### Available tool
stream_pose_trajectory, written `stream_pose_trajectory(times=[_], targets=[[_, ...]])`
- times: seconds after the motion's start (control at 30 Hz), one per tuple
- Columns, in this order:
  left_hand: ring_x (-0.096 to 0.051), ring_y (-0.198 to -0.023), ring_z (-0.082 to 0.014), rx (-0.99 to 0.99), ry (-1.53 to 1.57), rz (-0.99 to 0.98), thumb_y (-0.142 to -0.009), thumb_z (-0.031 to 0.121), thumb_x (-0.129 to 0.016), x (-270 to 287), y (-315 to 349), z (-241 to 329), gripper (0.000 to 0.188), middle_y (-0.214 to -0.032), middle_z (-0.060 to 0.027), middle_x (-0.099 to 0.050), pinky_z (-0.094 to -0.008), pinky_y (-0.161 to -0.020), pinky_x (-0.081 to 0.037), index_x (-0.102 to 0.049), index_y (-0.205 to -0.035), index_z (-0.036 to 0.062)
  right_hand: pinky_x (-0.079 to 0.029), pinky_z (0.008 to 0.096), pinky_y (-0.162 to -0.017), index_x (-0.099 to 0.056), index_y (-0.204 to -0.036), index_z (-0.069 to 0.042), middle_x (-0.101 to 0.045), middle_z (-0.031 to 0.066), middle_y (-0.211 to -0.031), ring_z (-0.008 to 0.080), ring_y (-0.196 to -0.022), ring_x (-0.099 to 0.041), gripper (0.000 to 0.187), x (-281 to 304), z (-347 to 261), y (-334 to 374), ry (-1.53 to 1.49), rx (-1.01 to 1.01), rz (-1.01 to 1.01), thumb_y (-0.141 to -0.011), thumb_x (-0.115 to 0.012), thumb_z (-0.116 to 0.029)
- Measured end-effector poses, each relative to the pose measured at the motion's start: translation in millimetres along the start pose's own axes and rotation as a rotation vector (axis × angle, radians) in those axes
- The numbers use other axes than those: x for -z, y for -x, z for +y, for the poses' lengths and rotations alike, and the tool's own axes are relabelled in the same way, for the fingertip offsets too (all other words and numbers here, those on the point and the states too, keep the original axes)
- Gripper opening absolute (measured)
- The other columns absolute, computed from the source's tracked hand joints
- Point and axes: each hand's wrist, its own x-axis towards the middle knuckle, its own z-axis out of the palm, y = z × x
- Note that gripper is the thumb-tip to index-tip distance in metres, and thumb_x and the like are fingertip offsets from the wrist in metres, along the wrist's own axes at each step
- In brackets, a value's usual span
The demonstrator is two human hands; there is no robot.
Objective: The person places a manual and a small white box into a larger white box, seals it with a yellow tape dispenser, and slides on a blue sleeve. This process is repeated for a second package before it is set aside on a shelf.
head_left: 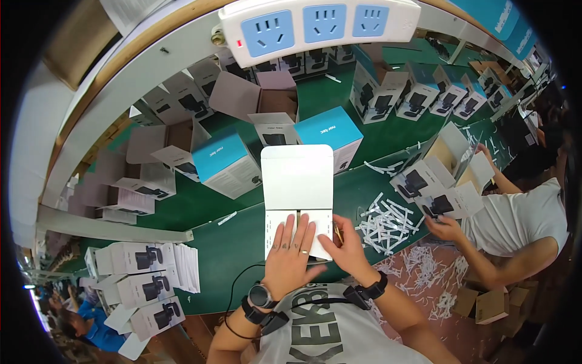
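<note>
A white carton [298, 176] stands in front of me with its long lid flap raised away from me. My left hand [290, 255] lies flat on the inner flaps at its near end, fingers stretched over the narrow gap between them. At the carton's right edge is my right hand [351, 252], thumb spread onto a flap and fingers reaching along the side. A small yellowish thing shows near that thumb and index finger; I cannot make out what it is. What lies inside the carton is hidden.
Blue-topped cartons [227, 161] and an open carton [267, 100] stand beyond. White paper strips [391, 224] are heaped on the green table [212, 261] at right. A power strip [321, 27] hangs overhead. Another person [515, 230] handles a carton at right. Stacked cartons [142, 282] stand left.
</note>
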Motion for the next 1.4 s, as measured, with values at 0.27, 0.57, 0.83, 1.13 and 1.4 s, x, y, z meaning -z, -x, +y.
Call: stream_pose_trajectory(times=[0.27,0.57,0.83,1.13,1.4], targets=[[-0.036,-0.152,-0.0437,0.034,-0.164,0.117,-0.086,0.053,-0.076,-24,18,-2,0.091,-0.166,-0.0177,-0.038,-0.0544,-0.124,-0.03,-0.045,-0.158,0.007,-0.057,0.034,-0.073,-0.071,-0.114,-0.002,-0.075,0.0151,-0.102,0.0277,-0.085,-0.073,0.024,26,-34,-32,0.428,0.361,0.096,-0.093,-0.076,-0.011],[-0.037,-0.152,-0.0434,0.026,-0.143,0.137,-0.086,0.053,-0.076,-21,29,-12,0.089,-0.166,-0.0165,-0.04,-0.0547,-0.123,-0.031,-0.047,-0.156,0.0072,-0.057,0.0361,-0.066,-0.073,-0.101,-0.004,-0.074,0.013,-0.089,0.03,-0.076,-0.073,0.016,12,-48,-28,0.573,0.414,0.117,-0.09,-0.079,-0.012],[-0.037,-0.152,-0.0441,0.029,-0.126,0.137,-0.085,0.051,-0.077,-21,34,-19,0.09,-0.166,-0.0164,-0.04,-0.0554,-0.123,-0.031,-0.047,-0.157,0.0064,-0.054,0.0308,-0.064,-0.072,-0.101,-0.003,-0.073,0.0112,-0.084,0.0217,-0.07,-0.071,0.016,-1,-42,-6,0.404,0.275,-0.02,-0.089,-0.079,-0.01],[-0.037,-0.152,-0.044,-0.022,-0.001,0.181,-0.084,0.043,-0.08,-15,44,-29,0.088,-0.163,-0.0227,-0.04,-0.0552,-0.124,-0.03,-0.047,-0.152,-0.0019,-0.05,0.0239,-0.068,-0.068,-0.111,-0.003,-0.067,0.0014,-0.086,0.0077,-0.074,-0.061,0.029,21,-37,15,0.085,-0.024,-0.072,-0.087,-0.082,-0.011],[-0.034,-0.154,-0.0414,-0.061,-0.017,0.087,-0.085,0.035,-0.077,-10,54,-35,0.085,-0.163,-0.0252,-0.039,-0.0527,-0.127,-0.025,-0.044,-0.154,-0.0036,-0.044,0.0227,-0.064,-0.067,-0.111,-0.004,-0.062,-0.0029,-0.085,0.0044,-0.073,-0.053,0.029,9,-68,-1,0.407,0.13,-0.15,-0.087,-0.083,-0.01]])
